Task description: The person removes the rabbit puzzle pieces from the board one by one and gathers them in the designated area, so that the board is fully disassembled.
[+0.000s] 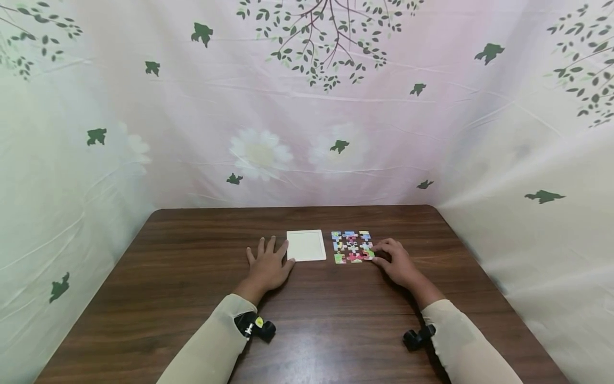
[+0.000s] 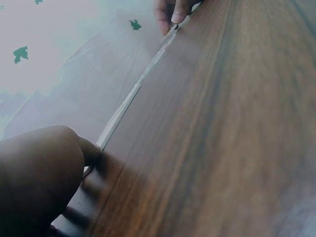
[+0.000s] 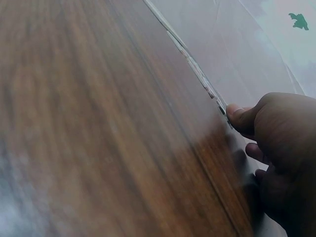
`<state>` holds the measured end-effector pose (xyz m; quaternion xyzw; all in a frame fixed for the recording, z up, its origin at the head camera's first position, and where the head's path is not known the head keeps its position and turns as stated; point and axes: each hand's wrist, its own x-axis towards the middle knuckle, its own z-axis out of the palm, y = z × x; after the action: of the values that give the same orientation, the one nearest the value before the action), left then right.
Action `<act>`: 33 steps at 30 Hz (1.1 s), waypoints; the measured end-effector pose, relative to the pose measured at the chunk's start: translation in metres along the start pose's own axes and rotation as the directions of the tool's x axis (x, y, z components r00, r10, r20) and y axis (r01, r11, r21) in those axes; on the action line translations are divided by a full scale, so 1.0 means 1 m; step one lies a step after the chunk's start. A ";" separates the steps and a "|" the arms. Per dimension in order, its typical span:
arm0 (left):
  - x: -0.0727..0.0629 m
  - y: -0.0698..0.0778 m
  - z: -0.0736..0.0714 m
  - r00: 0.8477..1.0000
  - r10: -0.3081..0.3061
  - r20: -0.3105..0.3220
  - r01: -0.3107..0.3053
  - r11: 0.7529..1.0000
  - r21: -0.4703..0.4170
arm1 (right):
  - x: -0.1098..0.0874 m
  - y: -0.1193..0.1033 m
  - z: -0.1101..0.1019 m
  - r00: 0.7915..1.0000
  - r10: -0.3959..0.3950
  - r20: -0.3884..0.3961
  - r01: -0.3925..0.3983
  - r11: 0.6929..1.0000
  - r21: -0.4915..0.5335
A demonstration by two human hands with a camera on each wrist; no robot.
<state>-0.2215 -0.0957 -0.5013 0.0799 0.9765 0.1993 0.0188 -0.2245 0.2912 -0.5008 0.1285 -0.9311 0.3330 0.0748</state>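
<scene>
A white square puzzle tray (image 1: pixel 306 245) lies flat on the table. My left hand (image 1: pixel 268 266) rests beside it with fingers spread, the thumb and index finger at the tray's left edge. To the tray's right, jigsaw pieces (image 1: pixel 352 248) lie in loose rows with small gaps between them. My right hand (image 1: pixel 395 261) pinches a green-and-red corner jigsaw piece (image 1: pixel 370 254) at the lower right of the group, between thumb and bent fingers. In the right wrist view, the thumb (image 3: pixel 239 116) sits right at the end of the thin row of pieces.
The dark wood-grain table (image 1: pixel 331 314) extends around both hands. A pale cloth (image 1: pixel 297 117) printed with leaves and flowers hangs behind it and along both sides. Each wrist carries a small black camera, such as the left wrist camera (image 1: pixel 265 330).
</scene>
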 end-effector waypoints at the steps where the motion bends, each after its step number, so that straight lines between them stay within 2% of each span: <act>1: 0.000 0.000 0.000 1.000 0.001 0.000 -0.001 1.000 0.000 | 0.000 0.000 0.000 1.000 0.002 0.001 -0.002 1.000 0.003; 18: -0.001 0.000 -0.002 1.000 0.003 -0.007 -0.003 1.000 -0.006 | 0.000 0.000 -0.002 1.000 0.016 0.018 -0.016 1.000 0.006; 33: -0.002 0.000 0.000 1.000 -0.002 -0.017 0.002 1.000 -0.009 | -0.001 0.003 -0.004 1.000 -0.004 0.024 0.004 1.000 0.001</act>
<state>-0.2198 -0.0958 -0.5007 0.0773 0.9758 0.2043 0.0112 -0.2244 0.2964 -0.4998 0.1346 -0.9315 0.3319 0.0641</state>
